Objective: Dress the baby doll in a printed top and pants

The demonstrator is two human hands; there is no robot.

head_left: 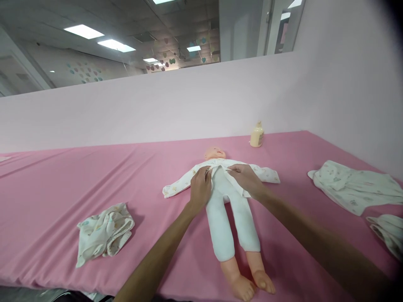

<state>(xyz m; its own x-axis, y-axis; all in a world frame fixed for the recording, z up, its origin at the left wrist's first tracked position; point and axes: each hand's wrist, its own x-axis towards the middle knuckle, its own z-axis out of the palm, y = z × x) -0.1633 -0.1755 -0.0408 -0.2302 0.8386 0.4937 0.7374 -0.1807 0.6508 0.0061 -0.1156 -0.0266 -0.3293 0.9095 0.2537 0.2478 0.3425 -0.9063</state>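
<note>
The shirt (183, 182) lies at the doll's (219, 192) chest; left hand (200, 186) and right hand (245, 178) each pinch its front from nine and three o'clock, apparently holding it taut. Cloth (102, 235) lies apart at eight o'clock, presumably leaving room.

At the centre of the frame, the fingers of the left hand (201, 186) and the right hand (246, 179) cover the bits of patterned shirt (180, 185) they pinch, and whether these are ties or hem is too small to tell. Sleeves hide the arms of the doll (224, 189), whose facial details are indistinct. Right of centre, the label on the bottle (257, 136) is unreadable. The right edge cuts off the spread garment (355, 186) and, below it, a folded cloth (388, 230). The right forearm (302, 226) darkens into the lower right corner; the bottom edge crops the left forearm (157, 251) and a black object (71, 297) at lower left.
</note>
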